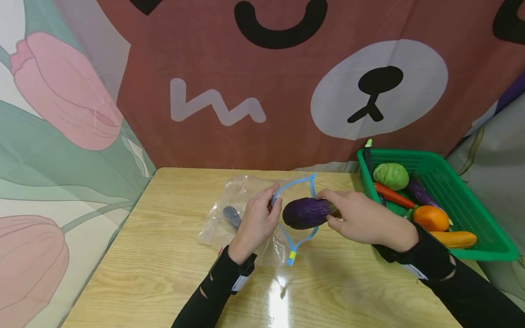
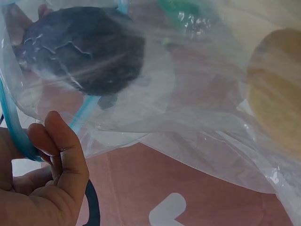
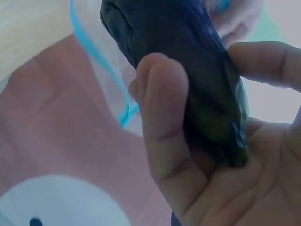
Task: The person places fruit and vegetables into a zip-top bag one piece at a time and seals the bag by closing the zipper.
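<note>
A clear plastic zip bag [image 1: 217, 228] with a blue-edged mouth lies on the table. My left hand [image 1: 257, 222] pinches the blue edge [image 2: 15, 125] of its mouth between thumb and fingers. A dark elongated thing [image 1: 232, 216] shows through the film on the left. My right hand [image 1: 361, 217] grips a wrinkled purple eggplant [image 1: 305, 213] by its stem end, thumb and fingers around it. The eggplant's round end points left, at the bag's mouth. In the left wrist view the eggplant [image 2: 89, 49] appears behind the film.
A green plastic basket [image 1: 488, 218] stands at the right, partly behind my right forearm. In it lie a green cabbage [image 1: 391, 176], a long red pepper [image 1: 393, 196], an orange fruit [image 1: 430, 218], a yellow vegetable [image 1: 455, 239] and purple eggplants [image 1: 422, 192]. A printed cloth [image 1: 287, 100] hangs behind the table [image 1: 135, 255].
</note>
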